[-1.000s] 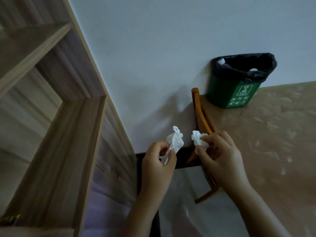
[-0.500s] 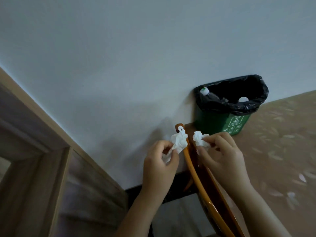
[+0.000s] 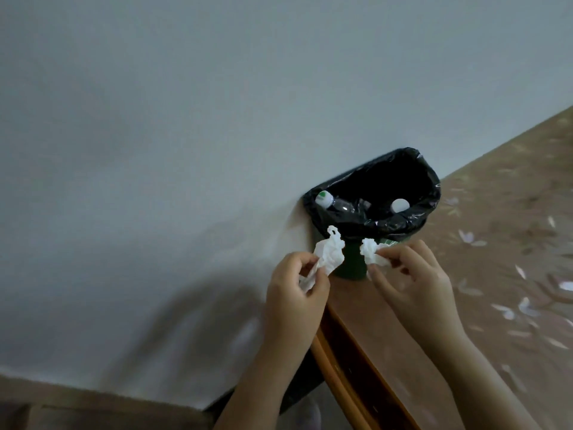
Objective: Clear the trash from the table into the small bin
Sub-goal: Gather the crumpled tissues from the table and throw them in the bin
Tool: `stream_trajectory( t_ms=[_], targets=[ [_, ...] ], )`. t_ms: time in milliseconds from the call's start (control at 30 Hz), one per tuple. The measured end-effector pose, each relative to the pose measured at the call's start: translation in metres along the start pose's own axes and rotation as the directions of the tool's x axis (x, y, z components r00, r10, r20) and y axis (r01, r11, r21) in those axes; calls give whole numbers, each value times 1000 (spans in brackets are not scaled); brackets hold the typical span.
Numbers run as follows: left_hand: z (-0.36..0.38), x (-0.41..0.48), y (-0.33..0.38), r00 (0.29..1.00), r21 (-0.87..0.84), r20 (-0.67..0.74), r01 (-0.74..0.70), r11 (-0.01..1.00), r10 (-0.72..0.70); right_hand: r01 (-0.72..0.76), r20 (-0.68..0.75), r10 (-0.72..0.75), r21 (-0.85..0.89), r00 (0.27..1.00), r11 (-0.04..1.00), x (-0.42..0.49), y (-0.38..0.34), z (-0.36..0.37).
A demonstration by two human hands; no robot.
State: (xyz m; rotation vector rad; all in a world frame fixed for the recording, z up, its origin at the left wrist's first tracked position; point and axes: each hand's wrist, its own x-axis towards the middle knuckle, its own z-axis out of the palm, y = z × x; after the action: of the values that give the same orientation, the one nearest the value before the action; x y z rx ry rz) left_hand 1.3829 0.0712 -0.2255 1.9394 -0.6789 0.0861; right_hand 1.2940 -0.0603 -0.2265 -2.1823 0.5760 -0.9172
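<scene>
A small green bin (image 3: 443, 268) with a black liner (image 3: 400, 225) stands on the table against the wall. Inside it lie a clear plastic bottle (image 3: 338, 204) with a white and green cap and a round white lid (image 3: 400, 205). My left hand (image 3: 294, 293) pinches a crumpled white tissue (image 3: 421, 252) just below the bin's near rim, to its left. My right hand (image 3: 409, 280) pinches a second, smaller crumpled tissue (image 3: 372, 251) in front of the bin's rim.
The table (image 3: 511, 274) has a brown cloth with a pale leaf pattern and an orange wooden edge (image 3: 338, 373) running toward me. A white wall (image 3: 217, 119) rises behind the bin. A wooden shelf edge (image 3: 62, 411) shows at bottom left.
The view has swung right and closer to the bin, which now looks larger and sits just above my hands. Both hands still hold their tissues, now at the bin's near rim.
</scene>
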Motion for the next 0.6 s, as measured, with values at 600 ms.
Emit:
stream_trajectory(
  t_ms=[600],
  targets=[
    [94,143,-23,928,14,183,-334,943,326,-112,-169,73,-234,983,966,116,58,21]
  ],
)
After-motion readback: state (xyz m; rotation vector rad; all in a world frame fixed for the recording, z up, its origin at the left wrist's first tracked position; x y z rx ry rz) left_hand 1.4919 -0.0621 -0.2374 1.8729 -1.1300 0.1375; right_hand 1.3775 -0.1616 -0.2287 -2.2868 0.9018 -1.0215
